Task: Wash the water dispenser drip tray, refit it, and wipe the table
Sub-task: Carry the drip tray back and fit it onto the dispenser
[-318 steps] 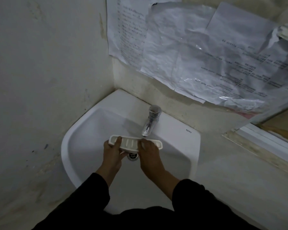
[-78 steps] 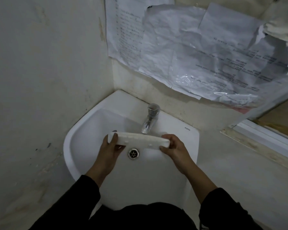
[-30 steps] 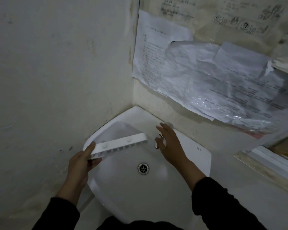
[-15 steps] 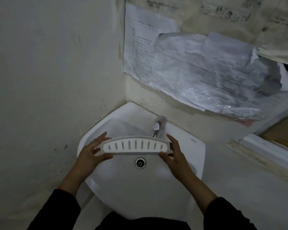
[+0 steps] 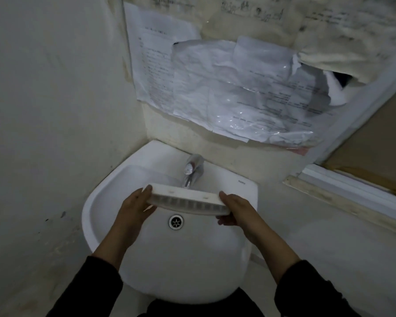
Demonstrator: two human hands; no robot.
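Note:
The white slotted drip tray (image 5: pixel 188 199) is held level above the white sink basin (image 5: pixel 101 202), just in front of the chrome tap (image 5: pixel 190 173). It is tipped so its long edge and slotted face point toward me. My left hand (image 5: pixel 135 205) grips its left end. My right hand (image 5: pixel 234 210) grips its right end. The drain (image 5: pixel 176 221) lies directly below the tray. No water stream is visible from the tap.
A bare wall stands close on the left. Crumpled papers in plastic (image 5: pixel 226 92) hang on the back wall above the tap. A window frame and ledge (image 5: pixel 352 191) run along the right. The sink sits in the corner.
Half a second ago the tray's slotted face was turned up toward me; it has since been tipped so its edge shows. A second ago only my left hand held it, my right being at the tap.

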